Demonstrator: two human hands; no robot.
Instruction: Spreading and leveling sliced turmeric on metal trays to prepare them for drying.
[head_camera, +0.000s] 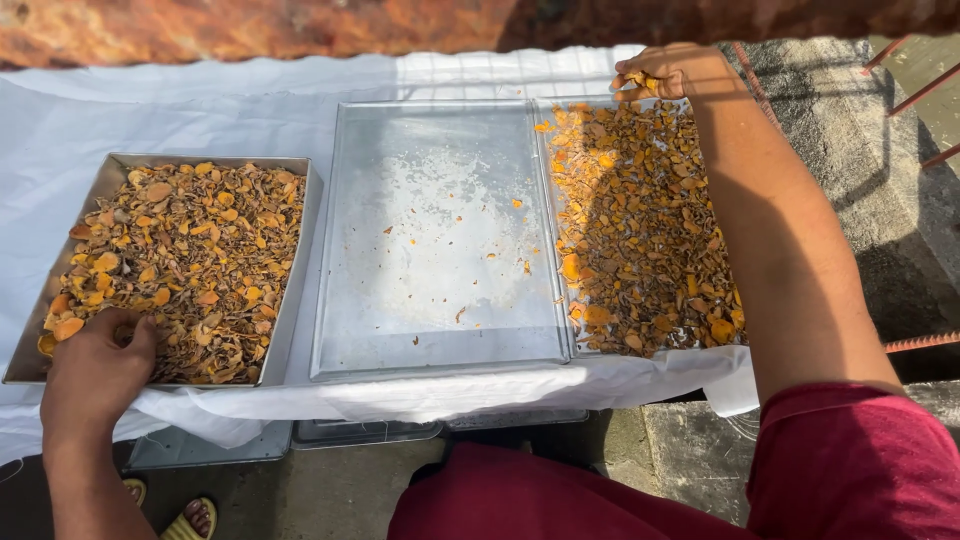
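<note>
Here the left hand (95, 365) rested curled, gripping nothing, among dried orange-brown slices in the deep rectangular steel tray (290, 300), while the right hand (665, 72) pinched similar slices (640, 82) above the flat steel tray (560, 280).

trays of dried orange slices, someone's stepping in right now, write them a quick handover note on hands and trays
Left hand: resting in the near corner of the left tray, fingers curled into the dried slices.
Right hand: at the far edge of the right tray, pinching a few slices.
Middle tray: nearly bare, only scattered crumbs.
Done: left tray heaped full; right tray spread in a thinner layer.
Left: middle tray holds almost nothing.
All three sit on a white cloth.
</note>
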